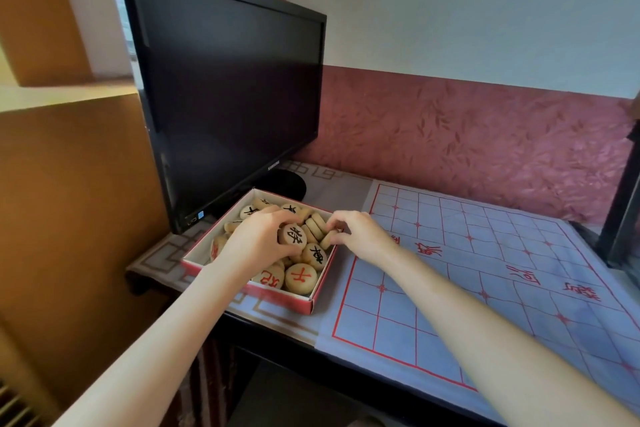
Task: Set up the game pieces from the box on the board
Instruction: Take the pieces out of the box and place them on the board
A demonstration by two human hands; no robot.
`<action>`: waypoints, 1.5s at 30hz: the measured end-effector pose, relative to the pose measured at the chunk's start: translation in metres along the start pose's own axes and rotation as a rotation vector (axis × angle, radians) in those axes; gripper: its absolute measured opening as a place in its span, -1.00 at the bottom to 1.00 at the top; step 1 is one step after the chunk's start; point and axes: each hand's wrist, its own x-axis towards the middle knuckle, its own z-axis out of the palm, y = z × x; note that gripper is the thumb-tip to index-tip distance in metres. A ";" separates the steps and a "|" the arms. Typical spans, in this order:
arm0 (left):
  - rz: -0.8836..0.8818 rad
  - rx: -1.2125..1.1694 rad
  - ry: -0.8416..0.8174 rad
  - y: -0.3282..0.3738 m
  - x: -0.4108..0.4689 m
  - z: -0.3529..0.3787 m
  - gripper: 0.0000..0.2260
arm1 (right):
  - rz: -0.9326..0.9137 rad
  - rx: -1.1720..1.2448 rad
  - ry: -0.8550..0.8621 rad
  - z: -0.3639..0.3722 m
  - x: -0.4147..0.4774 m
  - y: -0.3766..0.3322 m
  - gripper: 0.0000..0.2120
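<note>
A red-sided cardboard box [313, 304] sits on the table left of the board, holding several round wooden pieces with red or black characters. My left hand [256, 239] reaches into the box and grips a piece marked with a black character [293, 236]. My right hand [360, 234] is at the box's right rim, fingertips pinching a plain-edged piece [328, 239]. The board [485, 274] is a pale blue sheet with a red grid and red characters, spread flat to the right, with no pieces on it.
A black monitor [228, 94] stands right behind the box, its round base [287, 184] touching the box's far side. A dark frame [623, 211] stands at the board's far right. An orange wall is on the left; the table's front edge runs below the board.
</note>
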 end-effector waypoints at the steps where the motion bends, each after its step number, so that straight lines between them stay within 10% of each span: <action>1: -0.001 -0.028 0.012 0.001 -0.001 0.000 -0.55 | -0.005 0.017 0.011 0.000 0.000 0.000 -0.90; 8: 0.010 -0.174 0.113 0.001 -0.003 0.001 -0.55 | 0.054 0.324 0.182 -0.005 -0.005 -0.006 -0.91; 17: 0.058 -0.311 0.161 0.016 -0.004 0.002 -0.63 | 0.248 1.108 -0.118 -0.026 -0.028 0.007 -0.70; 24: 0.071 -0.374 0.131 0.029 -0.001 0.006 -0.61 | 0.197 0.684 -0.024 -0.035 -0.048 0.026 -0.52; 45: 0.321 -0.544 -0.333 0.185 -0.042 0.094 -0.65 | 0.406 0.443 0.195 -0.106 -0.172 0.122 -0.52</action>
